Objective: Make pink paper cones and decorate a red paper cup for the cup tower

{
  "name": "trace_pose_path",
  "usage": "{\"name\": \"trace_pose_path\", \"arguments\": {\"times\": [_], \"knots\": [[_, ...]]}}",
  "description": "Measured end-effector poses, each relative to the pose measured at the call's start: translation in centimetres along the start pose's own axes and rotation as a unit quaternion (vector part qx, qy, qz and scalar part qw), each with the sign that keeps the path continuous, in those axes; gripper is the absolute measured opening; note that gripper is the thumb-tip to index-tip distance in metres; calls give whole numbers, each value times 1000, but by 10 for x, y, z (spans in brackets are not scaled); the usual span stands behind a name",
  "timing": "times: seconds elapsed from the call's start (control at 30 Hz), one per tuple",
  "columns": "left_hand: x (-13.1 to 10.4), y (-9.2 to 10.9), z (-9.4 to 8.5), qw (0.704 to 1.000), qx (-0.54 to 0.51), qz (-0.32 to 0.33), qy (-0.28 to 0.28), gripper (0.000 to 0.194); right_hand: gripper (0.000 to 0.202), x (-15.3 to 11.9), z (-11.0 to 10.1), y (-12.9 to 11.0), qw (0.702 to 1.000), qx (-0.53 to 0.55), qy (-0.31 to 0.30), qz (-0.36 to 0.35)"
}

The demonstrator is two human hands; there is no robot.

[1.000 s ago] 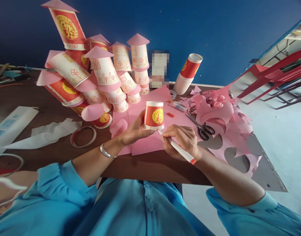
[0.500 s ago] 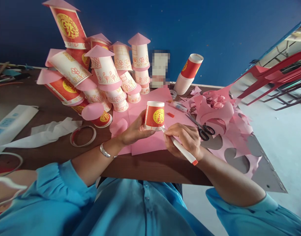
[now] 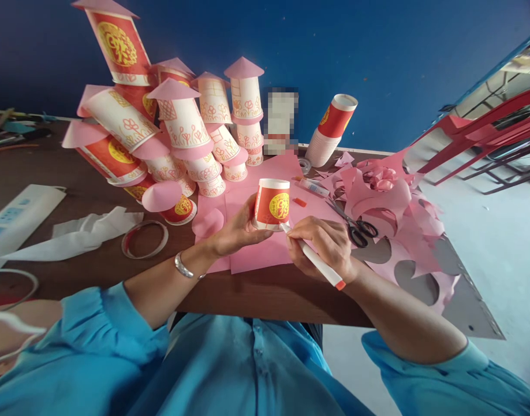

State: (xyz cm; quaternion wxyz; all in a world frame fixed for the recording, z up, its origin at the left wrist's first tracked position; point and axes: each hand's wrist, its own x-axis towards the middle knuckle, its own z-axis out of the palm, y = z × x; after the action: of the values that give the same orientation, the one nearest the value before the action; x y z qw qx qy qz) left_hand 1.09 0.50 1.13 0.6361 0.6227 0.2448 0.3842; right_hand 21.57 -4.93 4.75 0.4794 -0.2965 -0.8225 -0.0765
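My left hand (image 3: 241, 230) grips a red and white paper cup (image 3: 272, 202) with a yellow round emblem, above pink paper sheets (image 3: 256, 251). Between the fingers of my right hand (image 3: 323, 245) is a white marker (image 3: 319, 263) with an orange-red end. Its tip touches, or nearly touches, the white band low on the cup. A small orange-red marker cap (image 3: 299, 202) lies on the pink paper behind my right hand. To the left stand several paper-cup towers (image 3: 182, 124) with pink cone roofs and drawn flowers.
Black-handled scissors (image 3: 355, 226) and a heap of pink paper scraps (image 3: 386, 190) lie at right. A stack of cups (image 3: 328, 136) leans near the blue wall. A tape roll (image 3: 144, 240) and crumpled white material (image 3: 92, 230) lie at left. A red chair (image 3: 473, 130) stands beyond the table.
The marker tip has shifted slightly left along the cup's lower white band, my right hand moving with it. My left hand and the cup stay almost still.
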Motion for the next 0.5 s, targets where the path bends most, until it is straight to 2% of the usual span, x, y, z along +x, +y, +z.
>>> {"name": "trace_pose_path", "arguments": {"times": [0.3, 0.5], "knots": [[1, -2, 0, 1000, -6, 13, -5, 64, 19, 0, 1, 0, 1000, 2, -1, -2], [0, -4, -1, 1000, -9, 0, -1, 65, 17, 1, 0, 3, 1000, -4, -5, -5]]}}
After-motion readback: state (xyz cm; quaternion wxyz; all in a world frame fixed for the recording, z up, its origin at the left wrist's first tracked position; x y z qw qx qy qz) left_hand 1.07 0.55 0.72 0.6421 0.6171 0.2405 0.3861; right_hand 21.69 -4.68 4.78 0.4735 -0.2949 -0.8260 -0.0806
